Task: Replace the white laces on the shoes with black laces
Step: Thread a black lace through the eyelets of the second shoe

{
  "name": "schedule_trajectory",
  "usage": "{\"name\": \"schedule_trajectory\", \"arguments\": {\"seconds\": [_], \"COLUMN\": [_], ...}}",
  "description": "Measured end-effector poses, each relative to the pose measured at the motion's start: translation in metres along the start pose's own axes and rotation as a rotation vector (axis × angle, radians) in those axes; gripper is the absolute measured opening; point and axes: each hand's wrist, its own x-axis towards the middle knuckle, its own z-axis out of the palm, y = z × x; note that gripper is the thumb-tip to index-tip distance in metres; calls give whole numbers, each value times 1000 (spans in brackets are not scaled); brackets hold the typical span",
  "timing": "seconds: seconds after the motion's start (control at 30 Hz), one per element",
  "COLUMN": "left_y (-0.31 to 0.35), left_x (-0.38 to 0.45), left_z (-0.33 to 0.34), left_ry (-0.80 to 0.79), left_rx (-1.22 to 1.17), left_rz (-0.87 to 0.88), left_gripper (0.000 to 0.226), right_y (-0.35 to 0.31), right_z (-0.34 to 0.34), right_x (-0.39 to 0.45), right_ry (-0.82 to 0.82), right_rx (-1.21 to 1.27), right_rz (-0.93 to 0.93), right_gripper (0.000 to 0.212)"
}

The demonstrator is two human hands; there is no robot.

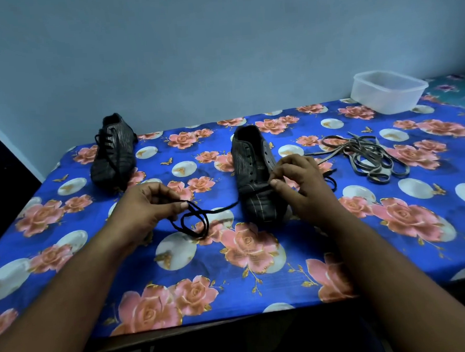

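1. Two dark shoes stand on a table (394, 261) covered with a blue cloth printed with pink roses and pale circles.
2. Far to the left, the left shoe (113, 153) sits near the table's back edge, toe pointing toward the near side, with a black lace already threaded up its front.
3. Near the middle, the right shoe (257, 174) also points its toe toward the near side; its eyelets look mostly bare, with a single lace crossing low on the front.
4. A loose black lace (198, 218) runs from the toe end of that shoe leftward across the cloth and lies in loops just in front of the left hand.
5. With its fingers curled, the left hand (143, 208) pinches one strand of this lace between thumb and fingertips, just above the cloth.
6. On the right side of the middle shoe, the right hand (300, 182) has its fingers bent and thumb and forefinger brought together at the lace by the lower eyelets; another stretch of black lace shows on the cloth just beyond this hand.
7. A tangle of pale, greyish flat laces (369, 154) lies on the cloth to the right, well apart from both shoes.
8. At the far right corner stands a translucent plastic tub (388, 91), open at the top.
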Motion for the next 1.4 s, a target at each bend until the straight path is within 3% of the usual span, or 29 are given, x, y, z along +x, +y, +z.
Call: {"name": "schedule_trajectory", "arguments": {"seconds": [0.13,0.33,0.47,0.7,0.8,0.87,0.97,1.1,1.17,1.27,1.4], "left_y": [-7,-5,4,5,1,2,4,3,0,-11,-12], "left_x": [3,-2,-9,-8,-6,-6,-10,-13,-14,-16,-22], "left_z": [0,2,9,12,10,9,5,-3,-5,-4,9], "left_ry": [18,-7,-17,-83,-162,-129,-138,-127,-80,-71,-214], "left_rx": [15,-1,-57,-140,-19,89,35,120,285,565,762], "left_rz": [-15,-106,-62,120,137,137,120,12,1,93,223], "left_gripper": [18,27,28,16,26,33,36,79,66,29,44], "right_y": [-2,1,0,-6,-5,-4,-3,-1,-1,1,3], "right_z": [-1,1,1,-4,-4,-2,-2,-1,0,1,2], "right_x": [0,-2,-3,-3,-4,-3,-1,-1,0,0,1], "right_ry": [-94,-37,-62,-135,-135,-115,-91,-88,-84,-80,-84], "right_rx": [59,38,-13,152,164,138,114,99,93,87,79], "right_rz": [39,-36,-101,-94,-93,-95,-85,-72,-75,-75,-89], "right_gripper": [20,50,37,44,53,57,58,55,52,48,45]}}
